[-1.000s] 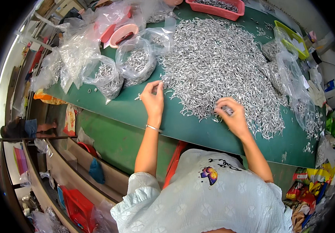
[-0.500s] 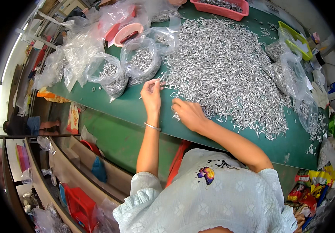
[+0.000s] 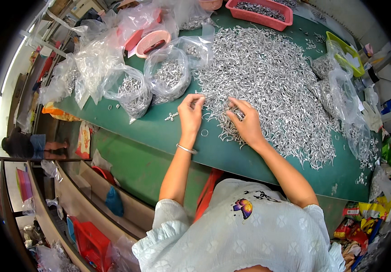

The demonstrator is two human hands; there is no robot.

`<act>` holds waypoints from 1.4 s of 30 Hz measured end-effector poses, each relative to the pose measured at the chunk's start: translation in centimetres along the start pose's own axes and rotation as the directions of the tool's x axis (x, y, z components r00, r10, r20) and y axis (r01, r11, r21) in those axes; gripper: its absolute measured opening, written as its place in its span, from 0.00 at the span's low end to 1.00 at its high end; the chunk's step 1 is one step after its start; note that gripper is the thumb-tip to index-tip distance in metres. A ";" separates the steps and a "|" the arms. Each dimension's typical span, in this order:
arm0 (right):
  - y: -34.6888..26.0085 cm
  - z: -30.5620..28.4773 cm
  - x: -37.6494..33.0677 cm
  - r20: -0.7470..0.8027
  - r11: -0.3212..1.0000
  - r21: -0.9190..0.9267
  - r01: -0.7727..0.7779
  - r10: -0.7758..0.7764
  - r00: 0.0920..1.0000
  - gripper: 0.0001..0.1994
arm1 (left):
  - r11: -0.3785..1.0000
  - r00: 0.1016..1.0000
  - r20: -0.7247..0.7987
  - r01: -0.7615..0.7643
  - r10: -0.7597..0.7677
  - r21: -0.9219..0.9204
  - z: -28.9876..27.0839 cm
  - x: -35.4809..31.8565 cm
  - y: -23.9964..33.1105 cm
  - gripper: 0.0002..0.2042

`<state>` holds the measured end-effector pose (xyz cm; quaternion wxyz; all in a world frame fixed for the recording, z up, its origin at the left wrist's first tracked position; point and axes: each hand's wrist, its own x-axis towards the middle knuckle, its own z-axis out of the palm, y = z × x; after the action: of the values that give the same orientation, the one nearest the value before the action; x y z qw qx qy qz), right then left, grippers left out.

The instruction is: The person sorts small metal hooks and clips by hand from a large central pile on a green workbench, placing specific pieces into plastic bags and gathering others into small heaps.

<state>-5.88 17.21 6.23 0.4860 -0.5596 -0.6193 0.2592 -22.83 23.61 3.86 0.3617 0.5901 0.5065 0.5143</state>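
A broad heap of small curved silver metal pieces (image 3: pixel 268 86) covers much of the green table (image 3: pixel 154 129). At the heap's left edge is my left hand (image 3: pixel 191 113), thumb and fingertips pinched together; whatever they hold is too small to make out. My right hand (image 3: pixel 248 124) reaches over the near left part of the heap. Its thumb and fingers are apart, and no piece shows between them. Beside my left hand lies a little cluster of silver pieces (image 3: pixel 171 116). A thin ring (image 3: pixel 204 133) rests on the table between my wrists.
Two clear bags of metal pieces (image 3: pixel 134 97) (image 3: pixel 170 77) stand left of the heap. Behind them is a pink basket (image 3: pixel 153 41) with a dark red tool. A pink tray (image 3: pixel 261 16) and a green tray (image 3: pixel 346 54) stand far off. More filled bags (image 3: pixel 340 90) line the right.
My right hand has moved away from me and to the right, and its fingers have spread. My left hand has shifted slightly right. The cluster and ring now show plainly.
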 end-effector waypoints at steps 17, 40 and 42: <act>-0.1 -2.9 1.9 0.312 0.683 0.573 -0.452 0.328 0.892 0.12 | 0.790 0.940 0.230 0.337 -0.252 -0.513 3.7 -2.3 3.3 0.07; 2.3 -5.1 0.1 0.513 -0.306 0.857 -0.415 0.424 0.746 0.11 | 0.967 0.994 -0.095 -0.036 0.062 0.251 -0.2 -0.3 0.7 0.06; 2.5 -5.0 0.0 0.487 -0.212 0.873 -0.439 0.420 0.766 0.12 | 0.981 0.991 -0.114 -0.055 0.077 0.188 0.4 -0.2 2.1 0.05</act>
<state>-0.29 16.73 6.01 0.6036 -0.2215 -0.0192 0.7657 -21.92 22.95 5.69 0.2569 0.6054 0.5530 0.5115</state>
